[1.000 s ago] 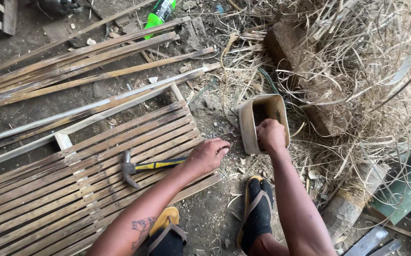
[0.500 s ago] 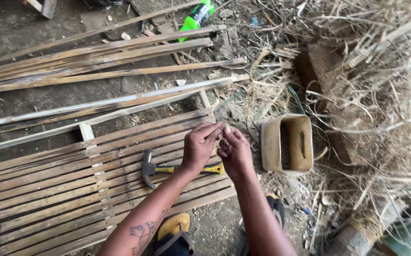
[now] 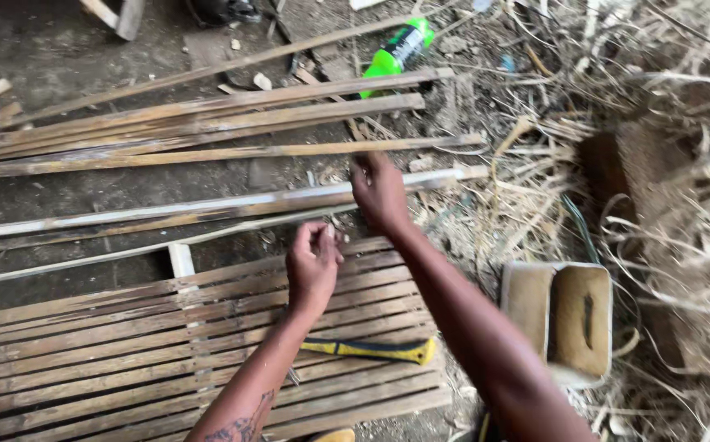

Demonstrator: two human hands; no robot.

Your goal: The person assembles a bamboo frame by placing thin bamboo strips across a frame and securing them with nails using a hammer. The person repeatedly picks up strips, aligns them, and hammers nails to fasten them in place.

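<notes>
Half a second ago our two hands met close together over the slatted panel; now they are apart, and our right hand [image 3: 379, 190] has gone up toward twelve o'clock to the long pale strip [image 3: 208, 209] that lies across the ground. It rests on or just over that strip; we cannot tell whether its fingers grip anything. Our left hand [image 3: 312, 266] hangs above the upper edge of the slatted panel [image 3: 85, 352] with its fingers curled tight into a narrow pinch. Whatever sits between the fingertips is too small to make out.

We work over bare, dusty ground. More loose strips [image 3: 191, 123] lie in a bundle toward eleven o'clock, beyond the pale one. A green bottle [image 3: 400, 47] lies on its side at twelve o'clock. Dry straw and stalks [image 3: 666, 123] pile up from one to four o'clock. At four o'clock stands a small open box [image 3: 555, 315] with two compartments, and something dark and thin lies in the right one; we cannot tell what it is.

At six o'clock a hammer with a yellow handle [image 3: 371, 349] lies on the panel. Our left forearm covers its head. The panel runs out of view at the left and bottom edges.
</notes>
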